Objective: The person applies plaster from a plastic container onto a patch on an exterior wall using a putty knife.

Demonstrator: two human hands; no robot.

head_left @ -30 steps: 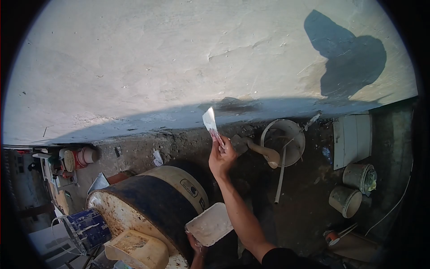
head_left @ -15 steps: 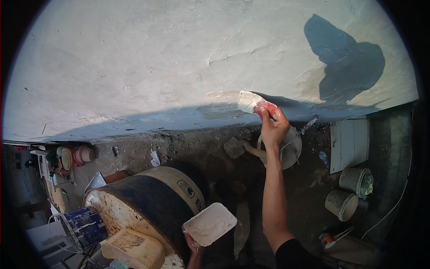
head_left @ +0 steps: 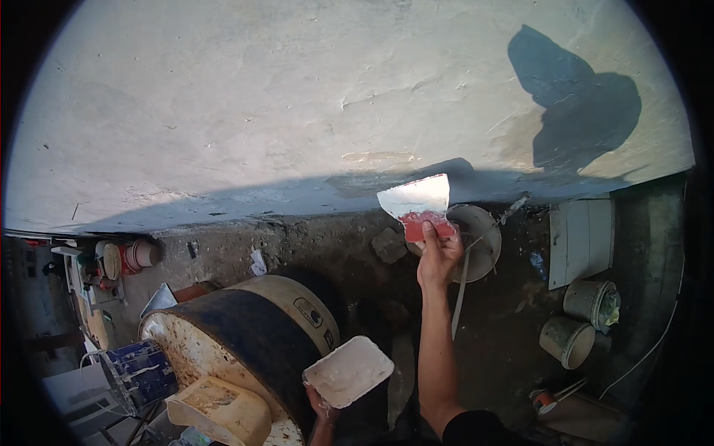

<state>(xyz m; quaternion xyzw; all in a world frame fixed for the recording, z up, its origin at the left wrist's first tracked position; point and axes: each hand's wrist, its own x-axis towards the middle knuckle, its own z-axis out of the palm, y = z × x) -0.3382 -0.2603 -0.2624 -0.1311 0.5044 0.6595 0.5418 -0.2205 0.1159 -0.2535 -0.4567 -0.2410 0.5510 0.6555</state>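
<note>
In my right hand (head_left: 437,256) is a red putty scraper (head_left: 428,227), its wide blade coated in white paste and pointing up toward the wall. Thumb and fingers pinch the red part, and the blade stands a little apart from the wall surface (head_left: 245,97). A damp-looking patch (head_left: 379,178) marks the wall just above and left of it. My left hand (head_left: 320,404) grips the edge of a shallow white rectangular tray (head_left: 349,373) smeared with whitish paste. The left fingers under the tray are partly hidden.
A large blue and cream drum (head_left: 245,320) lies left of the tray. On its rusty end sit a yellowish plastic container (head_left: 223,412) and a blue bucket (head_left: 141,375). A round tub (head_left: 483,245) stands behind my right hand; two buckets (head_left: 567,342) are at right.
My right hand has drawn the scraper down and away from the wall, turning its blade upward. The left hand and tray stay nearly where they were.
</note>
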